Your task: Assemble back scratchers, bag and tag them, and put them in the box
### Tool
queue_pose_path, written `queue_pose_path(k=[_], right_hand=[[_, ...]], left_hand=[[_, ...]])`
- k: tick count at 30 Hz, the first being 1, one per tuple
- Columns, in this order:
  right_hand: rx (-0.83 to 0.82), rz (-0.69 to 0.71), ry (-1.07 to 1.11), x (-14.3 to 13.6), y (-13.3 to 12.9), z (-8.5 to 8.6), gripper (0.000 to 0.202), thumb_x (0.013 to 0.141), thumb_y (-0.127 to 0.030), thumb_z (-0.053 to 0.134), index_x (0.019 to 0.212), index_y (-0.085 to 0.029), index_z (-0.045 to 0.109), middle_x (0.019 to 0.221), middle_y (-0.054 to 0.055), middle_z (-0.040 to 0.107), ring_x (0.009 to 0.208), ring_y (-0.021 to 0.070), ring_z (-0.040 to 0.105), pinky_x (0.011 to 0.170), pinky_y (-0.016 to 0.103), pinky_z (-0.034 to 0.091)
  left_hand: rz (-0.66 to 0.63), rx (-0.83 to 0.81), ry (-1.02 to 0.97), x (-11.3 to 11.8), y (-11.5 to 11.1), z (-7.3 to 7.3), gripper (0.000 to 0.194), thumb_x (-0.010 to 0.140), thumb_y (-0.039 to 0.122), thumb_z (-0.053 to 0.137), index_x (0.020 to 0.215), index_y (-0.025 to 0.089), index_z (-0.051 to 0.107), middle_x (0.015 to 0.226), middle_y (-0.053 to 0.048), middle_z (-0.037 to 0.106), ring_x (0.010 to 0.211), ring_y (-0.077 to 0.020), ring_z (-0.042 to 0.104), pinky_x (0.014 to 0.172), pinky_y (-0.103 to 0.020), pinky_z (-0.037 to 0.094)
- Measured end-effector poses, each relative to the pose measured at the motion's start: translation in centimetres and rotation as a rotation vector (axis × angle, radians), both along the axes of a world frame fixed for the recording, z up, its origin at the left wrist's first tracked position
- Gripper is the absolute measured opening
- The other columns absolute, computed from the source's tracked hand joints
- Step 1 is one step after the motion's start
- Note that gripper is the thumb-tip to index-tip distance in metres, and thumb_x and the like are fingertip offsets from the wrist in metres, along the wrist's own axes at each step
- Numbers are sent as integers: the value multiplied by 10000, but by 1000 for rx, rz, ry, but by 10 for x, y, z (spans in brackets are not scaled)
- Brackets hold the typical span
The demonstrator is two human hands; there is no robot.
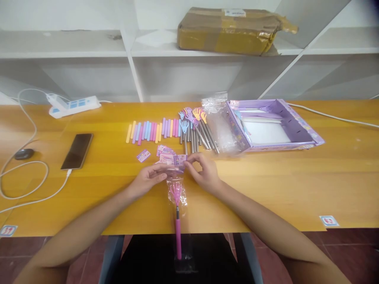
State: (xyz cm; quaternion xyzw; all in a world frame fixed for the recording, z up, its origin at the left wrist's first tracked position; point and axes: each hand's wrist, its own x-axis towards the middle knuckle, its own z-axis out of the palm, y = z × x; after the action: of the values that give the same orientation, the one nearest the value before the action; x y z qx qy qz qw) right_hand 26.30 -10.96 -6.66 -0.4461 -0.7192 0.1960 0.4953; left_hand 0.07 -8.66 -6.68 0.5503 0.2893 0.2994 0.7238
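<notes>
A pink hand-shaped scratcher (178, 236) in a clear bag lies at the table's front edge, its handle end reaching past the edge. Above the bag's top, my right hand (204, 171) pinches the corner of a small purple printed card (180, 159). My left hand (149, 178) is beside the card's lower left, fingers stretched out with the thumb apart. More printed cards (166, 150) lie just behind. Further back are several metal-rod scratchers (197, 130) with coloured hand-shaped heads, and a row of coloured tubes (152, 131).
Clear plastic bags (226, 132) lie against a purple open box (304, 142) at the right. On the left are a phone (77, 151), white cables, a black mouse-like object (24, 154) and a power strip (75, 105). A taped parcel (227, 31) sits on the shelf behind.
</notes>
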Motion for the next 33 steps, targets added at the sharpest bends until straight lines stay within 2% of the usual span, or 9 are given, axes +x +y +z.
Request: queue_pose_path(k=[8, 16, 22, 27, 33], right_hand=[[68, 15, 3, 0, -1, -2, 69, 1078, -297, 647, 1071, -243, 605, 856, 17, 750, 736, 162, 741, 680, 292, 616], [42, 83, 24, 3, -1, -5, 77, 1080, -265, 644, 1116, -260, 576, 872, 12, 780, 774, 178, 785, 685, 303, 620], [132, 48, -61, 3, 0, -3, 82, 1070, -240, 646, 1131, -248, 592, 885, 20, 775, 771, 184, 768, 685, 309, 612], [197, 1, -64, 1, -1, 0, 89, 1067, -211, 646, 1130, -247, 595, 896, 16, 769, 769, 173, 760, 685, 293, 611], [162, 22, -74, 2, 1, -1, 72, 1075, -232, 636, 1124, -252, 586, 874, 10, 749, 746, 173, 745, 665, 299, 607]], left_hand=[[18, -65, -61, 1, 0, -4, 388, 988, 352, 793, 1348, 208, 777, 1307, -145, 807, 1201, -299, 778, 1113, -469, 577], [50, -65, -40, -1, 1, -9, 369, 969, 345, 815, 1315, 217, 797, 1246, -124, 830, 1147, -272, 788, 1106, -443, 563], [61, -43, -15, -2, 2, -9, 366, 973, 370, 811, 1302, 211, 800, 1156, -108, 844, 1062, -237, 790, 1059, -404, 573], [54, -36, 8, -3, 3, -8, 371, 964, 397, 816, 1289, 217, 807, 1204, -113, 832, 1089, -243, 781, 1061, -407, 579], [36, -16, 30, -3, 3, -11, 363, 982, 403, 791, 1300, 230, 801, 1297, -120, 805, 1141, -260, 771, 1083, -428, 573]])
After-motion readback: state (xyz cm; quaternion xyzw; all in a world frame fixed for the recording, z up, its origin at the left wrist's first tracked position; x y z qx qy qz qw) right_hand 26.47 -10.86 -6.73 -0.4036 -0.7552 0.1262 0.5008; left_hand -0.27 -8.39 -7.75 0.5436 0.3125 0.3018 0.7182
